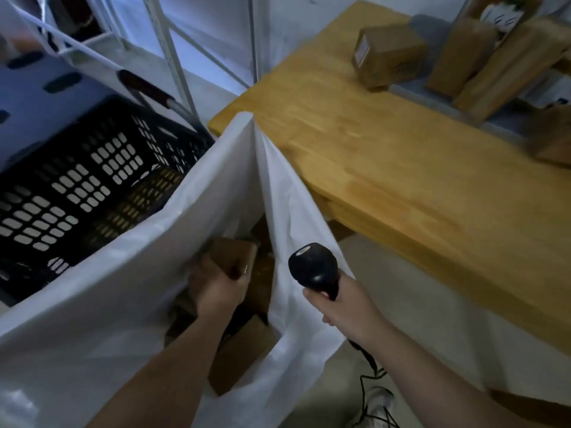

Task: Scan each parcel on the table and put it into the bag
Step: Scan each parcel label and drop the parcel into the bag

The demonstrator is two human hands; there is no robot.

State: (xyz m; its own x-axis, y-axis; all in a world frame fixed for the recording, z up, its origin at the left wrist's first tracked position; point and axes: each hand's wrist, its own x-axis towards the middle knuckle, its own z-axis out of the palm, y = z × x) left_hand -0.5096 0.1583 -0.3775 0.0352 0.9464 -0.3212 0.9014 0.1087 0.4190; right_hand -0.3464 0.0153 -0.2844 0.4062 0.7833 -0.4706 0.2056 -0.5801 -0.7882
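Inside the bag, left hand grips a parcel

We count four brown cardboard parcels on the one light wooden table: a squat box, a long box, another long box and a blurred box. The one white plastic bag shows at least two more, an upper parcel and a lower parcel. We see one black handheld scanner and one black slotted plastic crate.
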